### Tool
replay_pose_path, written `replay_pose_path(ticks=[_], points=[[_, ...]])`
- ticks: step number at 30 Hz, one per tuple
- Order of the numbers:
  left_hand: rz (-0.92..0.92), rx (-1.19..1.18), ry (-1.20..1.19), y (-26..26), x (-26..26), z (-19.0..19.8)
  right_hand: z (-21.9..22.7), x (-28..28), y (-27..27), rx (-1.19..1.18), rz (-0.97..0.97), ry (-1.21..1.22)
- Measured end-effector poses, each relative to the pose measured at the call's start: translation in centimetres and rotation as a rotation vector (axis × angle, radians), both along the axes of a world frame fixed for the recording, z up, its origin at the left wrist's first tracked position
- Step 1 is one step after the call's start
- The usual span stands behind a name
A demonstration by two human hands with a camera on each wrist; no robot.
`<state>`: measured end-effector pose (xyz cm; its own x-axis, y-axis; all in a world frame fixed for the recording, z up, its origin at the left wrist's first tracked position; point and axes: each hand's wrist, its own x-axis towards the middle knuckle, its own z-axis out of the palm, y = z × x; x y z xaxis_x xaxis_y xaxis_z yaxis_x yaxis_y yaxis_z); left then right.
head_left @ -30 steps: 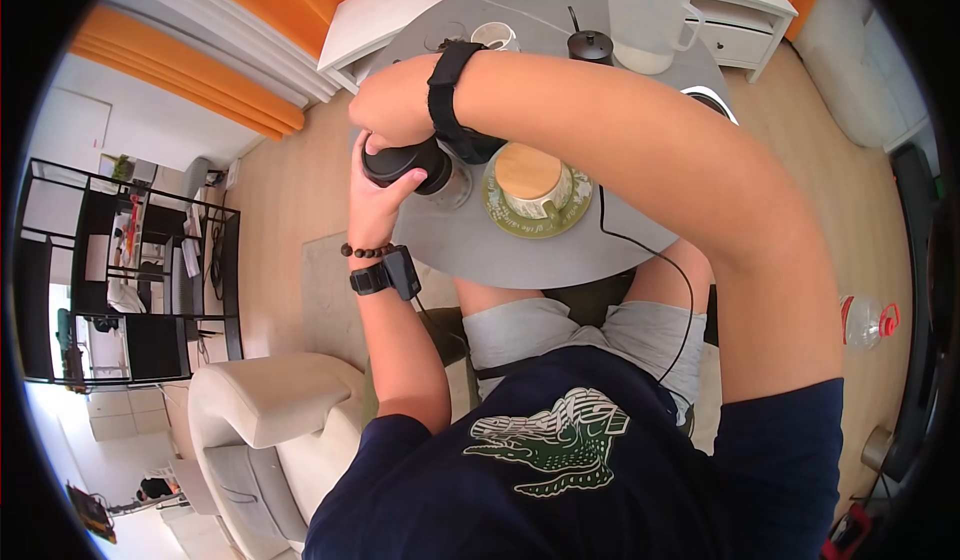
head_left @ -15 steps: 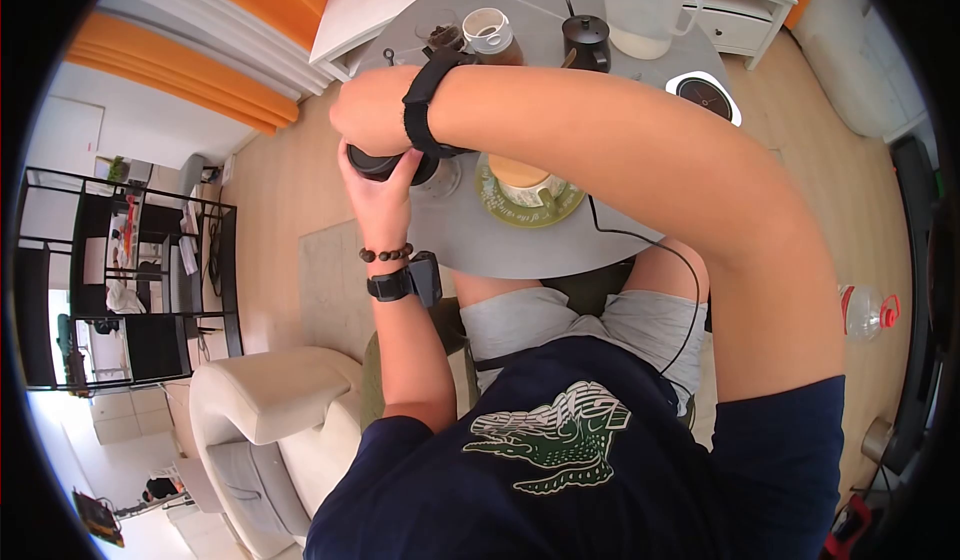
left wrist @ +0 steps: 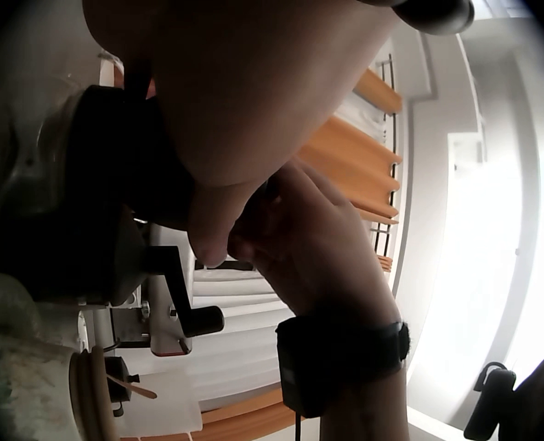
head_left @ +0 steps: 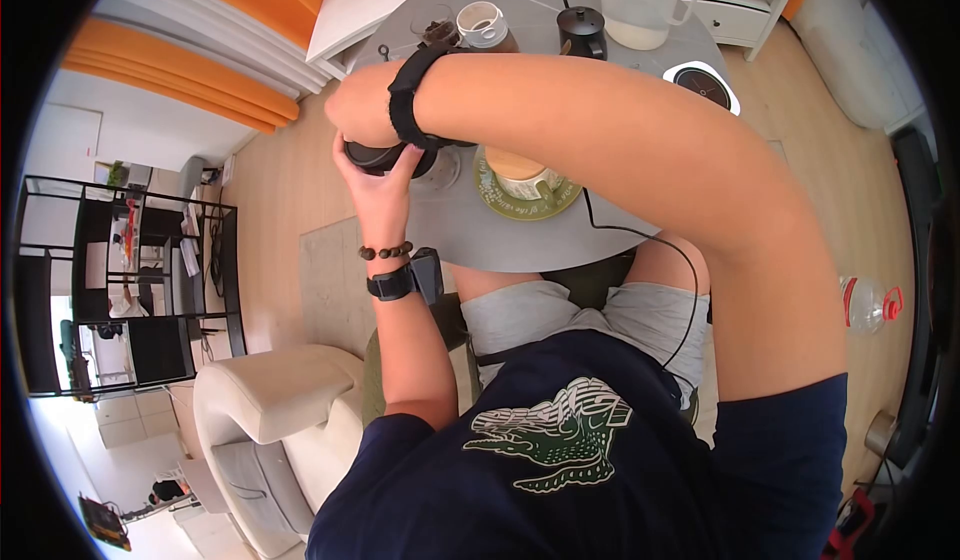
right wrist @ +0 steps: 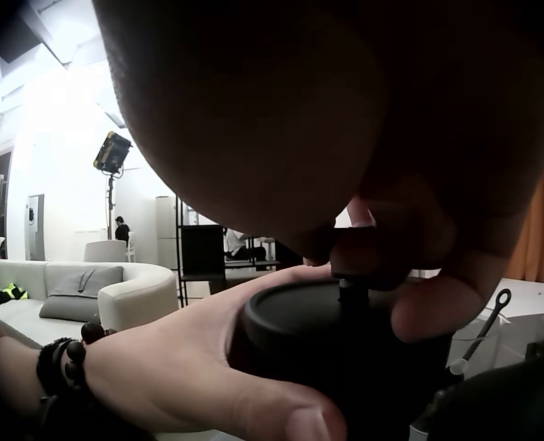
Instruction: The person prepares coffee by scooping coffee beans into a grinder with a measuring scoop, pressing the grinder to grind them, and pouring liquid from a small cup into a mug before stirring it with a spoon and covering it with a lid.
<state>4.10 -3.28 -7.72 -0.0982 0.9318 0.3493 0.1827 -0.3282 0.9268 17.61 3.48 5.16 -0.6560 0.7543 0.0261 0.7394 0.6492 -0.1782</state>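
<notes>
Working with both hands at the left side of the grey table (head_left: 480,250) here, and gripping the black container (head_left: 375,158) with the left hand (head_left: 381,200), clasping its side between thumb and fingers. Bent right over the top with the right hand (head_left: 362,108), pinching at the black shaft (right wrist: 350,292) on the container's round top. Hard to tell whether resting on the table or lifted off it. Just to the right of the left hand, a clear vessel (head_left: 445,170). Farther right, partly covered by the right forearm, a patterned cup (head_left: 530,189) with a wooden lid (head_left: 512,164), set on a green plate (head_left: 488,192). Just beyond the right wrist, a jar with dark contents (head_left: 440,32), and beside it a white-rimmed cup (head_left: 483,26). Well apart from both hands, past the right forearm, a black pot (head_left: 582,32), a large clear pitcher (head_left: 637,5) and a white device (head_left: 702,86) with a round black face. Around the left wrist, a beaded bracelet (head_left: 386,253).
</notes>
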Motion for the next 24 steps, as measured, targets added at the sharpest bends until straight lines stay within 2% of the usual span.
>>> replay_pose_path(ticks=[2,6,8,11,15,20,24], points=[[-0.114,-0.022,-0.093,-0.1,-0.1,0.0,-0.6,0.3,0.4,0.007,0.020,-0.030],[-0.246,-0.093,-0.128,0.6,-2.2,-0.4,-0.8,0.9,0.8,-0.012,0.044,-0.056],[-0.368,-0.110,-0.124,1.3,-3.3,-0.4,-0.9,1.1,1.1,-0.003,0.123,-0.038],[-0.432,-0.115,-0.130,2.0,-4.0,0.3,0.1,1.3,1.0,-0.038,0.151,-0.065],[-0.450,-0.120,-0.103,2.4,-4.1,0.6,0.5,1.6,0.5,-0.005,0.156,-0.091],[-0.301,-0.084,-0.061,1.5,-2.9,0.7,-0.3,0.9,0.3,0.094,0.068,-0.010],[-0.238,-0.046,-0.046,0.6,-1.8,1.1,0.6,0.8,-0.5,0.077,0.062,0.012]])
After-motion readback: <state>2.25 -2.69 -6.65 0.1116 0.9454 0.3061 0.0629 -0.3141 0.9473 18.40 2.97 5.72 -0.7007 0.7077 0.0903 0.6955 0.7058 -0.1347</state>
